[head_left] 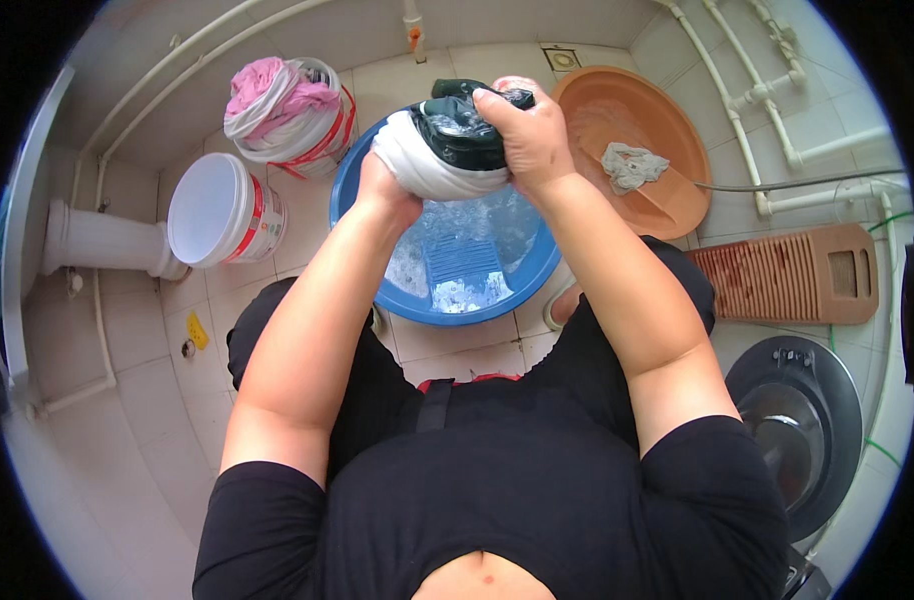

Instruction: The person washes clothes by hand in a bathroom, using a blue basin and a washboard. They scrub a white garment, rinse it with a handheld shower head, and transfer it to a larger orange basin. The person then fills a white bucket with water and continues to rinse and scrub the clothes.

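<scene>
Wet, bunched-up clothing [447, 150], part white and part dark green-black, is held up above the blue basin [345, 205]. My left hand [389, 185] grips its white side, with most of the fingers hidden by the cloth. On the other side my right hand [533, 135] is closed round the dark part, thumb on top. Below, the blue basin holds cloudy, sudsy water. A ridged blue washboard surface [460, 262] shows at its near side, with foam on it.
An orange-brown basin [682, 110] with a pale wet cloth [632, 167] sits at right. Nearby are a brown washboard [792, 277] and a dark squat toilet pan [797, 435]. At left stand a white bucket [262, 220] and a bucket heaped with pink and white laundry [282, 100].
</scene>
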Motion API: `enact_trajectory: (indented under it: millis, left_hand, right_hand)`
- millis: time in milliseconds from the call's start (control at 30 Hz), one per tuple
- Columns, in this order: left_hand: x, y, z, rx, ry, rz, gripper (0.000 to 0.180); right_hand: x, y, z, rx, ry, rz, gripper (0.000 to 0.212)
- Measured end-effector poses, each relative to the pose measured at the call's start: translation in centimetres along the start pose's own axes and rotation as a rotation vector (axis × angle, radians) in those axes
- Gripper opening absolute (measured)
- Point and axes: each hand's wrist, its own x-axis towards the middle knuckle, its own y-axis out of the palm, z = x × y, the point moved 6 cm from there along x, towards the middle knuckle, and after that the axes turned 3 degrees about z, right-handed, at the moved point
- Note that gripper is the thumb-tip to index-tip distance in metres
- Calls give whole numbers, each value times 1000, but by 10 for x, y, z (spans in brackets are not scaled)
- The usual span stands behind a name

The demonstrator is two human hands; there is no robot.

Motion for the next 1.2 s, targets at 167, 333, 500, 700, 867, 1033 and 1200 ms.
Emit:
enact_trajectory:
  millis: [167, 333, 500, 700, 867, 1033, 1200]
  left_hand:
    - [4, -9, 27, -13, -330, 155, 33]
    - [-21, 3, 23, -61, -510, 275, 29]
    - [-14, -5, 31, 85, -457, 309, 23]
    - [-17, -2, 38, 123, -468, 353, 25]
    - [-16, -5, 42, 145, -464, 338, 25]
    - [-19, -3, 31, 212, -402, 219, 23]
    - [19, -38, 18, 127, -220, 36, 26]
  right_hand:
    - [-13, 32, 31, -715, -456, 132, 27]
    - [-31, 46, 42, -852, -634, 270, 21]
    - [-45, 50, 49, -844, -710, 316, 19]
    - [-55, 44, 51, -853, -761, 308, 19]
    - [-60, 37, 51, -862, -741, 309, 19]
    - [-56, 27, 45, -884, -677, 293, 23]
    - [-36, 6, 24, -701, -403, 150, 41]
